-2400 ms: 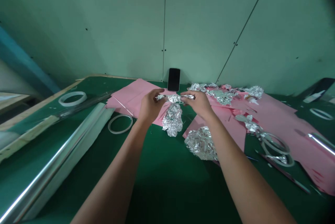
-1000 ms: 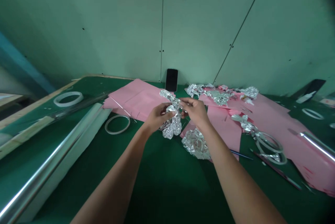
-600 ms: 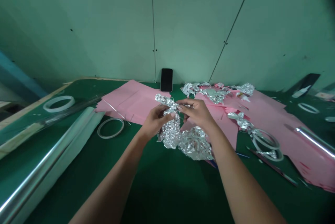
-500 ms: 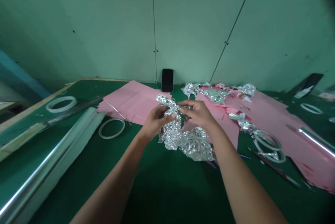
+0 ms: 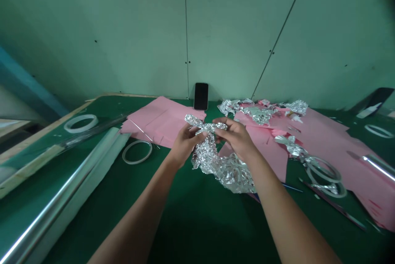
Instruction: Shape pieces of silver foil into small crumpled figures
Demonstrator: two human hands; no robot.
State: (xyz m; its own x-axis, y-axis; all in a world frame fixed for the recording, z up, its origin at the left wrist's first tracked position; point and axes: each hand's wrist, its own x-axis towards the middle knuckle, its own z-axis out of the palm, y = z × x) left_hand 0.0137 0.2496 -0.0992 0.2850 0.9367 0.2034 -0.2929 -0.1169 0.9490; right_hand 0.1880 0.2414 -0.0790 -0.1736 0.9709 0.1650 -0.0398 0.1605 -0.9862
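Hands: two, left (image 5: pixel 185 142), right (image 5: pixel 236 136). Twisted foil pieces: two, one between the hands (image 5: pixel 205 126), one at right (image 5: pixel 291 145). Crumpled foil sheets (image 5: pixel 236 175): two in the near middle, edges overlapping. Far-right foil scraps (image 5: pixel 259 115): at least three; exact count unclear. Ring-shaped rolls: five; two at left (image 5: pixel 81 129), two overlapping at right, one far right (image 5: pixel 379 135). Shiny rolls: two, long one at left (image 5: pixel 61 194), one at right (image 5: pixel 381 168). Upright phone (image 5: pixel 201 96): one, far middle. Thin rod (image 5: pixel 142 130): one, left. Pink sheets (image 5: pixel 163 117): several, left and right; overlapped, uncountable.
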